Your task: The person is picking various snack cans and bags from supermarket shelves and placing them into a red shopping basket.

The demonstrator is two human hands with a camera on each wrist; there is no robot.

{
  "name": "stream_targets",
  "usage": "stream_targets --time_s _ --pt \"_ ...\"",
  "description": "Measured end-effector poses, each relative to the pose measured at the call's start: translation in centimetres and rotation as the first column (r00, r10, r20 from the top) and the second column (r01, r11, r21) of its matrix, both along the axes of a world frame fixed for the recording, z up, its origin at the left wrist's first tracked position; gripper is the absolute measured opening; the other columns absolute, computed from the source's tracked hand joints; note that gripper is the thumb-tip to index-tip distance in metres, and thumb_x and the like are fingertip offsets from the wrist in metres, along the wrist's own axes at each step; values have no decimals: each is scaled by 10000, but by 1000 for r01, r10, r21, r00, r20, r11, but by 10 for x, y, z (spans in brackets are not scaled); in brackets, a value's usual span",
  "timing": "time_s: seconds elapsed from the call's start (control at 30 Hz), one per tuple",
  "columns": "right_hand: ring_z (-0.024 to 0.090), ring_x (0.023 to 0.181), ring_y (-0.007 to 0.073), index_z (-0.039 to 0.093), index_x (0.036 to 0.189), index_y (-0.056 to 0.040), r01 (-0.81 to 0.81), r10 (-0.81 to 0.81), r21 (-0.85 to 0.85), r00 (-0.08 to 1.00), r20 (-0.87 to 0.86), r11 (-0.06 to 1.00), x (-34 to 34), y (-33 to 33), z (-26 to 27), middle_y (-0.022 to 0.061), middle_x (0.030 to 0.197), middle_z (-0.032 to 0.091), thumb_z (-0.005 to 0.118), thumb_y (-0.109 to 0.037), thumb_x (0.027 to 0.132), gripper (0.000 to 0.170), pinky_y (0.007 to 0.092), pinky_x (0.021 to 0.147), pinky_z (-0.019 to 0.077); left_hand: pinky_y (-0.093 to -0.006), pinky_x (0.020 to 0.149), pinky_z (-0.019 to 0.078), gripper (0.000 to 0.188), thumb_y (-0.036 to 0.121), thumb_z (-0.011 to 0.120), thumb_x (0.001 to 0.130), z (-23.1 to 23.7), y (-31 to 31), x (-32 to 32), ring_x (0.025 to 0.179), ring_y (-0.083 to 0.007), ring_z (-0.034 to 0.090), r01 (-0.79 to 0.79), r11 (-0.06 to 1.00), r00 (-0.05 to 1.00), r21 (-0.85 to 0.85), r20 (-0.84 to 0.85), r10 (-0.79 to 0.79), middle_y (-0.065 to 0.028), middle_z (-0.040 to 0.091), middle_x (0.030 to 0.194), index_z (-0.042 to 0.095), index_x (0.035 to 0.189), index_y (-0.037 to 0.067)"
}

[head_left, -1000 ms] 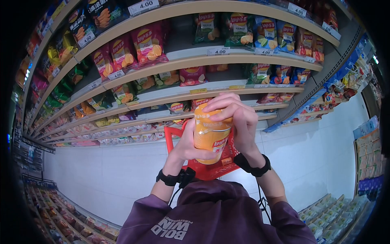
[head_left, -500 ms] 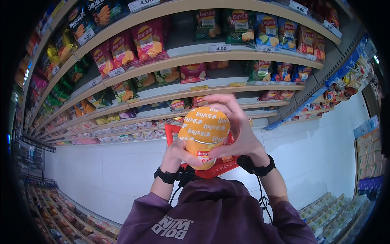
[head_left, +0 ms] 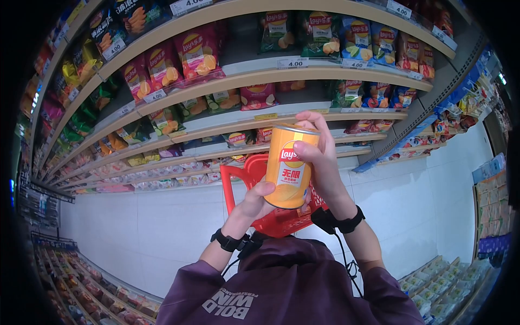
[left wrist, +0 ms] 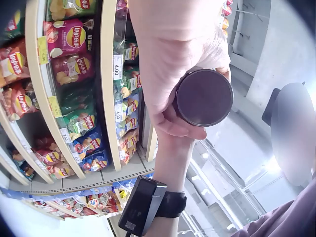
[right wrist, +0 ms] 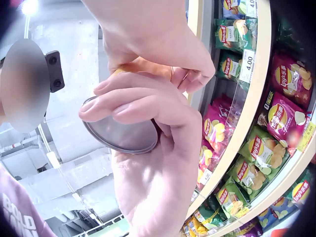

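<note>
A yellow Lay's chip canister (head_left: 290, 168) is between both hands in the head view, its label facing the person. The left hand (head_left: 254, 200) grips the lower left side, thumb against the wall. On the other side, the right hand (head_left: 322, 157) holds the canister with its thumb across the label. Both wrist views show the canister's grey round end (left wrist: 205, 98), and in the right wrist view fingers (right wrist: 131, 106) lie across that end. A red shopping basket (head_left: 279, 223) is below the canister, partly hidden by it and the hands.
Curved shelves (head_left: 244, 81) with several rows of chip bags (head_left: 197, 54) and price tags (head_left: 292, 64) run along the front. Pale floor tiles (head_left: 168, 227) lie around the basket. More goods (head_left: 444, 292) stand at the lower right, and another rack (head_left: 493, 206) at the far right.
The canister has been turned in the hands: its patterned orange top faced the camera half a second ago, and the label shows now. Both hands have changed their hold on it.
</note>
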State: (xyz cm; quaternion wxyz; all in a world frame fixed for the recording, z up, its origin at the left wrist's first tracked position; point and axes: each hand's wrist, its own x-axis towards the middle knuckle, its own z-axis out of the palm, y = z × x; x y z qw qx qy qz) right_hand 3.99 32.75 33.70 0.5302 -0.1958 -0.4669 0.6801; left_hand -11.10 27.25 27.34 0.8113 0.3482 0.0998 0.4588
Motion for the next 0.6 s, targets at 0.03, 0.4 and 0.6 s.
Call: stream_targets --time_s 0.03,0.4,0.6 --pt "594 960 134 394 1215 -55 -10 10 -16 1000 0 1000 0 2 -3 71 1023 564 725 -129 783 549 270 830 497 -409 869 511 738 431 638 820 0 0 0 993 -303 622 29 999 999 19 12 -30 -200 554 1183 357 1348 -3" --pt "519 1130 162 330 1340 -55 -123 57 316 976 212 941 -12 -1 -24 91 1198 502 842 -143 647 867 328 956 445 -345 916 494 759 129 808 665 2 1 -13 1049 -204 604 -315 901 793 299 -439 423 -118 580 1176 423 1308 9" --pt "391 1299 202 288 1411 -69 -192 177 155 979 104 969 -32 -10 -67 117 1340 428 746 -243 789 792 369 1089 323 -325 880 500 701 60 809 634 -14 -16 -23 1008 -179 615 -446 807 633 387 -501 590 -105 608 1121 473 1246 -11"
